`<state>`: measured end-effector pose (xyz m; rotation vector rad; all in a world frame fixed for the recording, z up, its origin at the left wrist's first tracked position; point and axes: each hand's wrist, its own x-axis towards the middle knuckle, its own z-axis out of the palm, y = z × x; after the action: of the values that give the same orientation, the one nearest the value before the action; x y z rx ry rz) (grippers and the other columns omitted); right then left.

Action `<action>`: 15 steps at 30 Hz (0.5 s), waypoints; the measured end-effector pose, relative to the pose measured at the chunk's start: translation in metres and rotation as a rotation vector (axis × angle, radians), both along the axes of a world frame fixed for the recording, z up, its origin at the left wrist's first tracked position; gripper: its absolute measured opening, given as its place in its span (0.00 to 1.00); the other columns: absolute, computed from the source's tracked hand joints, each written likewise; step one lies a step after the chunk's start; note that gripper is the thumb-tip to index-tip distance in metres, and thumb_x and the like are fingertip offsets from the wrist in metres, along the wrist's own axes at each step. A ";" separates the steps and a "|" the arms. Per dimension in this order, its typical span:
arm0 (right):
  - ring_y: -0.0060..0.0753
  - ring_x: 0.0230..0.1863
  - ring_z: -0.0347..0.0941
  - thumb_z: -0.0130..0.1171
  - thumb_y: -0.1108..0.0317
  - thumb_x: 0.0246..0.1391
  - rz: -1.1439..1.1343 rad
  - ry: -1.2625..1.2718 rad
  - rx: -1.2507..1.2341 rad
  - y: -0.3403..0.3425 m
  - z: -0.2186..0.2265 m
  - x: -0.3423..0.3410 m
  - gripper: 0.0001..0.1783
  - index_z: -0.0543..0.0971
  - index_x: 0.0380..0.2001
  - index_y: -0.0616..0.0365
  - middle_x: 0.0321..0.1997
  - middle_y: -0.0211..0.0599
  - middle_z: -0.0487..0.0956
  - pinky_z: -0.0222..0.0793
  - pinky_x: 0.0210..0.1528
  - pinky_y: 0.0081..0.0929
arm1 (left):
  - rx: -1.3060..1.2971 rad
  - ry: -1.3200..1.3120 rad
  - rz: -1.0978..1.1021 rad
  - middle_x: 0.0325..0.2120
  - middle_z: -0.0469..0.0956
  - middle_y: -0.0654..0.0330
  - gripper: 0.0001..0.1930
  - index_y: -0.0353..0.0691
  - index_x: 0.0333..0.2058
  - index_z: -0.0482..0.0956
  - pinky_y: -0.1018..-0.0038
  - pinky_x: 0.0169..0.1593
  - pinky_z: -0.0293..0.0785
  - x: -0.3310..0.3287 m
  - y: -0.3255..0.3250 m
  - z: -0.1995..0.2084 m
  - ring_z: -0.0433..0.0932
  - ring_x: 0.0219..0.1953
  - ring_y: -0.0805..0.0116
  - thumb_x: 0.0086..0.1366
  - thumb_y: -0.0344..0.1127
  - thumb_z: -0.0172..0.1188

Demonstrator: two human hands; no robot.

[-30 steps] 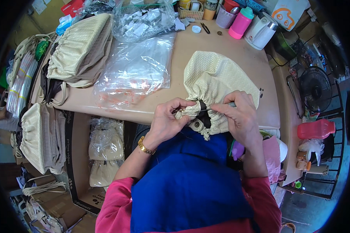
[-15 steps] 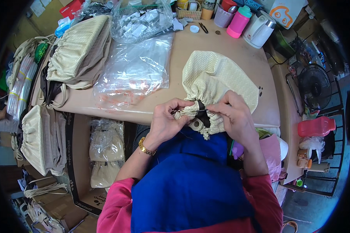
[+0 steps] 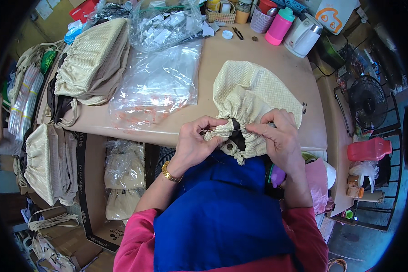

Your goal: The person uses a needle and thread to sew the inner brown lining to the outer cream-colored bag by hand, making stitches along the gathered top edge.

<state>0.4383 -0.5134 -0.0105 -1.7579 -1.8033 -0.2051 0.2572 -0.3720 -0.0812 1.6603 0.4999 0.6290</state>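
Observation:
A cream drawstring bag [image 3: 254, 84] with a woven zigzag pattern lies over the table's front edge, its gathered mouth and dark lining turned toward me. My left hand [image 3: 198, 139] is closed, pinching the ruffled rim at the left of the opening. My right hand [image 3: 279, 136] is closed too, with thumb and forefinger on the end of a thin metal needle-like rod [image 3: 238, 130]. The rod spans the dark opening between my hands; its far end is hidden near my left fingers. A round metal eyelet [image 3: 230, 147] shows on the rim below.
Several similar bags [image 3: 88, 63] are stacked at the left, beside clear plastic sleeves [image 3: 156, 86]. Toward the back stand a pink bottle [image 3: 279, 29], a white kettle [image 3: 303, 36] and black thread snips [image 3: 237, 33]. An open carton [image 3: 88, 190] holds wrapped bags below the table.
My right hand has shifted slightly to the right, and more of the thin rod now shows across the opening. My left hand keeps its pinch in the same place.

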 end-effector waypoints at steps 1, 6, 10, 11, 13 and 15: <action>0.34 0.34 0.70 0.58 0.83 0.36 -0.013 -0.027 -0.005 -0.001 0.003 -0.002 0.23 0.86 0.36 0.47 0.31 0.28 0.73 0.57 0.38 0.32 | 0.017 -0.001 0.003 0.37 0.84 0.59 0.16 0.31 0.44 0.81 0.79 0.47 0.76 0.000 0.000 -0.001 0.81 0.39 0.76 0.55 0.22 0.70; 0.34 0.36 0.69 0.60 0.80 0.38 -0.030 -0.163 -0.032 -0.003 0.017 -0.015 0.20 0.85 0.37 0.50 0.34 0.30 0.72 0.57 0.38 0.33 | 0.033 0.045 0.015 0.37 0.84 0.59 0.16 0.31 0.43 0.82 0.79 0.47 0.76 0.000 0.000 0.000 0.80 0.39 0.77 0.54 0.21 0.69; 0.34 0.38 0.69 0.59 0.76 0.41 -0.031 -0.241 -0.112 -0.006 0.021 -0.021 0.18 0.84 0.40 0.53 0.35 0.32 0.70 0.57 0.39 0.33 | 0.073 0.053 0.009 0.37 0.84 0.59 0.16 0.31 0.43 0.82 0.79 0.46 0.76 0.000 -0.003 0.007 0.80 0.39 0.77 0.54 0.20 0.69; 0.35 0.38 0.69 0.59 0.75 0.42 -0.033 -0.257 -0.130 -0.006 0.022 -0.022 0.18 0.83 0.41 0.54 0.35 0.33 0.69 0.58 0.39 0.33 | 0.113 0.072 0.015 0.37 0.84 0.59 0.16 0.31 0.43 0.82 0.79 0.46 0.76 0.000 -0.004 0.010 0.80 0.39 0.77 0.54 0.20 0.69; 0.35 0.38 0.69 0.58 0.74 0.43 -0.036 -0.276 -0.157 -0.005 0.021 -0.023 0.18 0.82 0.41 0.54 0.35 0.33 0.69 0.58 0.38 0.33 | 0.095 0.072 0.027 0.37 0.84 0.59 0.16 0.31 0.44 0.82 0.79 0.46 0.77 0.001 -0.005 0.009 0.80 0.39 0.77 0.54 0.20 0.68; 0.34 0.38 0.69 0.57 0.73 0.44 -0.039 -0.281 -0.175 -0.004 0.019 -0.024 0.17 0.82 0.41 0.53 0.34 0.32 0.69 0.60 0.37 0.33 | -0.022 0.036 0.037 0.37 0.84 0.58 0.16 0.31 0.44 0.81 0.79 0.45 0.77 0.001 -0.004 0.002 0.80 0.39 0.77 0.54 0.19 0.68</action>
<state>0.4140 -0.5178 0.0081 -1.9676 -2.0385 -0.3335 0.2586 -0.3758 -0.0795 1.6475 0.5628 0.6191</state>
